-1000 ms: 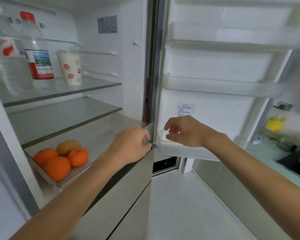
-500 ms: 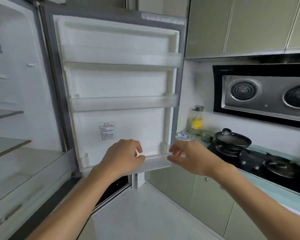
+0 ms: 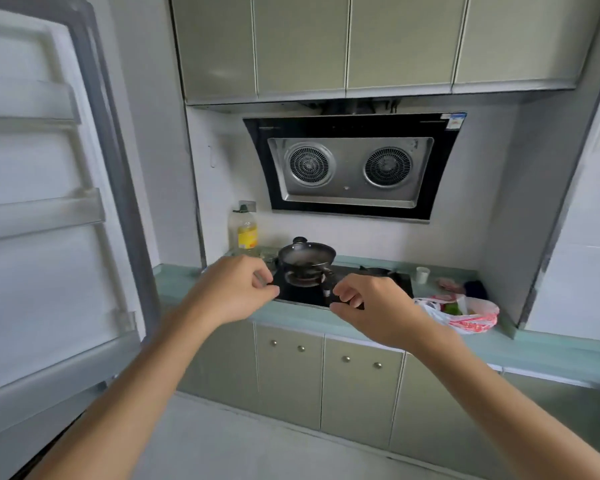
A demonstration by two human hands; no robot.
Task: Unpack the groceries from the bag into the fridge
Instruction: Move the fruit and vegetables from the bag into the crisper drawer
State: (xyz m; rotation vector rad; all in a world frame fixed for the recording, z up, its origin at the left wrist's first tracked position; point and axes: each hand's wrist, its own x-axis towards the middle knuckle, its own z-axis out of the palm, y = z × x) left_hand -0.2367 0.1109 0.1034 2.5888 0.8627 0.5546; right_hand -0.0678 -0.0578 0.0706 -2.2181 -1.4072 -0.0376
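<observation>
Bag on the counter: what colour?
The bag is white with red print; the head view shows it best.

Pale green cabinets [image 3: 302, 43], black range hood [image 3: 350, 171], teal countertop [image 3: 534, 348], grey floor [image 3: 222, 441].

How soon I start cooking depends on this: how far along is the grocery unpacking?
Done: the white fridge door stands open. In hand: nothing; the left hand and right hand are raised before the black hob, fingers loosely curled and empty. Left: the red-and-white plastic bag sits on the pale green counter, with something green showing inside, so at least that needs carrying to the fridge.
</observation>
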